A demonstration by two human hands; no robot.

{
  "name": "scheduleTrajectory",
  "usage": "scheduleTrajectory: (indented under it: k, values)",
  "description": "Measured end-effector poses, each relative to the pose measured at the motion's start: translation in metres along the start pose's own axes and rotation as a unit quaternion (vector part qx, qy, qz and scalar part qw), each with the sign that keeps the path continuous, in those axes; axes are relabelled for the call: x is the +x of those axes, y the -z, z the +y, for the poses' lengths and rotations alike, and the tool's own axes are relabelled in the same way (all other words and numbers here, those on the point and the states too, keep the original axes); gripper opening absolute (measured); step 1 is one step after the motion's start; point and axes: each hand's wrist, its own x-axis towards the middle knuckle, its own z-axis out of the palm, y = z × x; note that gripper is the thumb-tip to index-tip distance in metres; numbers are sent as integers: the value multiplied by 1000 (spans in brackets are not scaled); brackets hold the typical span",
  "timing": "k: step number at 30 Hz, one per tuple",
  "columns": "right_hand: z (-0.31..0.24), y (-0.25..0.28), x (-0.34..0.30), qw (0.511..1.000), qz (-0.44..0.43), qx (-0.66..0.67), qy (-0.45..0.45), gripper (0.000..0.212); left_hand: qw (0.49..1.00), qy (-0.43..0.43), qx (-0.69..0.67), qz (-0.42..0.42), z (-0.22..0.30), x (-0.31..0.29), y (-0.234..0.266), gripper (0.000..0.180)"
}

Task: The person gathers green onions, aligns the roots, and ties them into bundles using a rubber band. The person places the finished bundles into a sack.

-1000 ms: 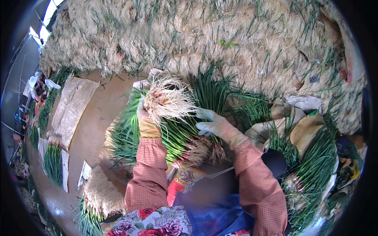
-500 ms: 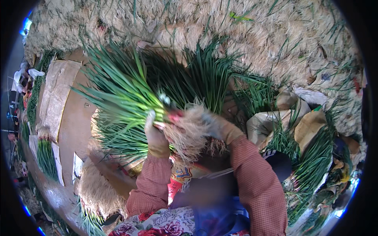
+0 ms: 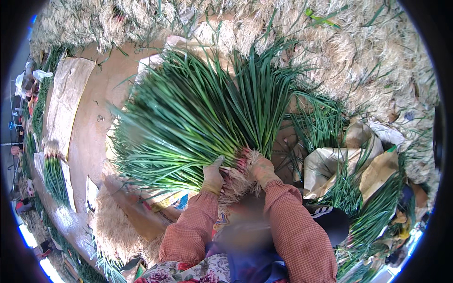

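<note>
A big fan of spring onions [image 3: 203, 113] lies in front of me, dark green leaves spread away, reddish bulbs [image 3: 243, 160] and pale stringy roots [image 3: 235, 185] toward me. My gloved left hand [image 3: 213, 174] is closed at the left side of the bunch's bulb end. On the other side, my gloved right hand [image 3: 260, 169] grips the bulbs and roots, its fingertips partly hidden. The leaves of the held bunch overlap others lying under and beside it, so their border cannot be made out.
Cut roots [image 3: 302, 42] cover the far ground. At left, a small onion bunch [image 3: 55, 177] lies near a flattened brown sheet [image 3: 73, 94]. A root heap [image 3: 115, 226] stands by my left arm. More onions [image 3: 375, 207] and crumpled paper wrapping [image 3: 325, 165] lie at right.
The bunch, held up and tilted half a second ago, has come down onto the other spring onions, slightly rightward. My left hand moved right and my right hand shifted lower along the bulb end.
</note>
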Motion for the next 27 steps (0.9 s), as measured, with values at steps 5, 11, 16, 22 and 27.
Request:
scheduleTrajectory:
  k: [5, 11, 16, 22, 27]
  values:
    - [3, -22, -7, 992, -79, -41, 86, 50, 995, 73, 70, 21, 26, -32, 37, 19]
    - [-29, 42, -36, 989, -133, 3, 59, 52, 738, -264, 595, -179, 22, -33, 92, 28]
    - [13, 54, -25, 988, -106, 84, 72, 57, 924, 90, 316, -198, 92, -83, 95, 26]
    - [28, 60, -28, 976, 142, 123, 115, 30, 742, -320, 557, -192, 135, -92, 35, 39]
    - [1, 33, -36, 964, 163, 66, 200, 22, 454, -446, 742, -213, 118, -9, -55, 61]
